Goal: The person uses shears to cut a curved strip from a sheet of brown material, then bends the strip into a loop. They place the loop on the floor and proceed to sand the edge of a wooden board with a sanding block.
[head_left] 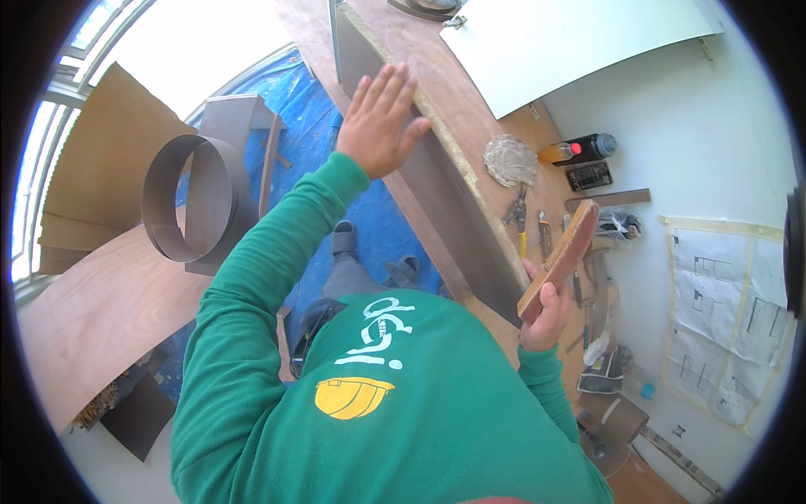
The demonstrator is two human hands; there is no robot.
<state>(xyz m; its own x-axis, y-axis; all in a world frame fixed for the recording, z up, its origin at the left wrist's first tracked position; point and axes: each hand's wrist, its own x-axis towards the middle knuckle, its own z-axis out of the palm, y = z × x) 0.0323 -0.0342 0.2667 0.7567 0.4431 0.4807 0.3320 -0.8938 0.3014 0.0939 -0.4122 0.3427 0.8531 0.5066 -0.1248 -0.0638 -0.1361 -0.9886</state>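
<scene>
The green long-sleeved sweatshirt [395,420] with its white and yellow chest print filled the lower middle of the frame and hid the person's legs almost entirely; only grey trousers and dark sandals showed above it on the blue plastic sheet [311,118]. At centre right the right hand [544,317] was wrapped tightly round the lower end of a flat reddish-brown wooden block [564,256], whose upper end slanted toward the upper right; its face could not be made out. The left hand [379,122], upper centre, was flat and spread, fingers together, against the dark brown laminate face of a long board standing on edge [445,202], holding nothing. That board ran from the top edge down to the block, its far end cut off. Beyond it, small hand tools [537,227] lay on the brown plywood bench [457,92], too small to identify. A rolled dark laminate strip [197,197] stood at left.
</scene>
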